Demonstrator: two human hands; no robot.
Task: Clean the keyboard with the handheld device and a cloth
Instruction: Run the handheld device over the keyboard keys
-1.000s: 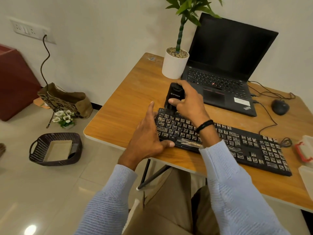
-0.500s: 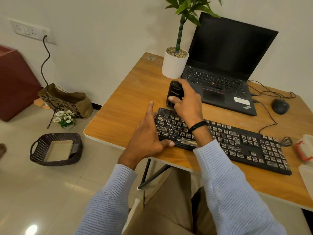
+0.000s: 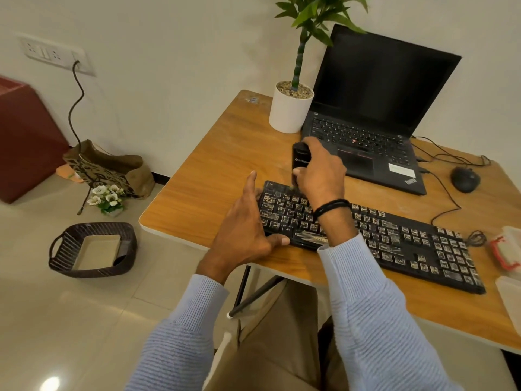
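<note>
Head view: black cylindrical handheld device point(image 3: 301, 161), likely light and rigid, right hand point(image 3: 322, 176) clasping its middle; left hand point(image 3: 242, 235), fingers straight, steadies black plastic keyboard point(image 3: 408, 244).

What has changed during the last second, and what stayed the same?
The right hand, gripping the handheld device, moved it slightly rightward along the far edge of the keyboard. Nothing was picked up or released. The left hand stayed braced on the left end of the keyboard, which did not move.
</note>
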